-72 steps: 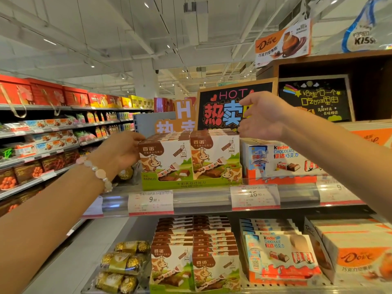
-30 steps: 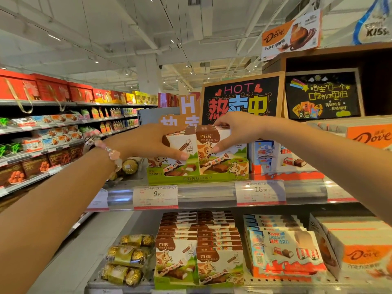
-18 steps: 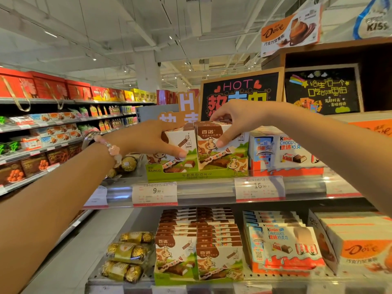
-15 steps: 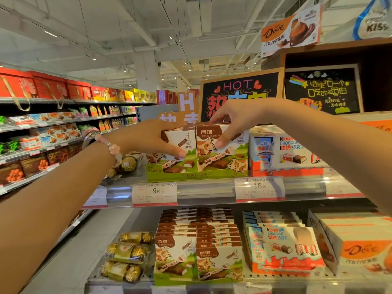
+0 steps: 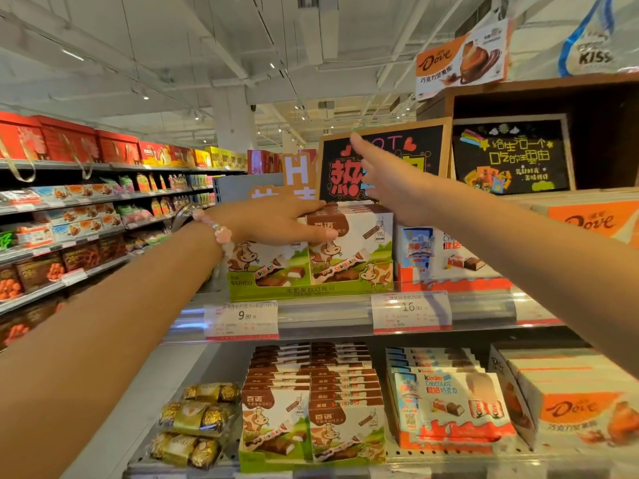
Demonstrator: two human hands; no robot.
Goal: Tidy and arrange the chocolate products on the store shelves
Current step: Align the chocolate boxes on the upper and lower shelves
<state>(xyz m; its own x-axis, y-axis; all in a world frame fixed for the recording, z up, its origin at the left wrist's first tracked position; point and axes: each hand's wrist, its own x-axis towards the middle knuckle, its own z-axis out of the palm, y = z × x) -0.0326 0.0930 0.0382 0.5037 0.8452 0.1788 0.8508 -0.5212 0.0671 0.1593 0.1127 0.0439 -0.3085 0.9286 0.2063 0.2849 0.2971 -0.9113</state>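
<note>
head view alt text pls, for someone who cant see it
A person's left hand rests on cow-print chocolate boxes on a store shelf while the right hand reaches, fingers straight, toward a chalkboard sign behind them. More chocolate fills the shelf below.

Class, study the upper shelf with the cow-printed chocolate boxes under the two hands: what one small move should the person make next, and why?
Probably bring the right hand, now raised with fingers straight near the chalkboard sign, back onto the right front cow-printed box. The left hand lies across the left box, reaching onto the right one, so both fronts could then be squared in the green tray.
</note>
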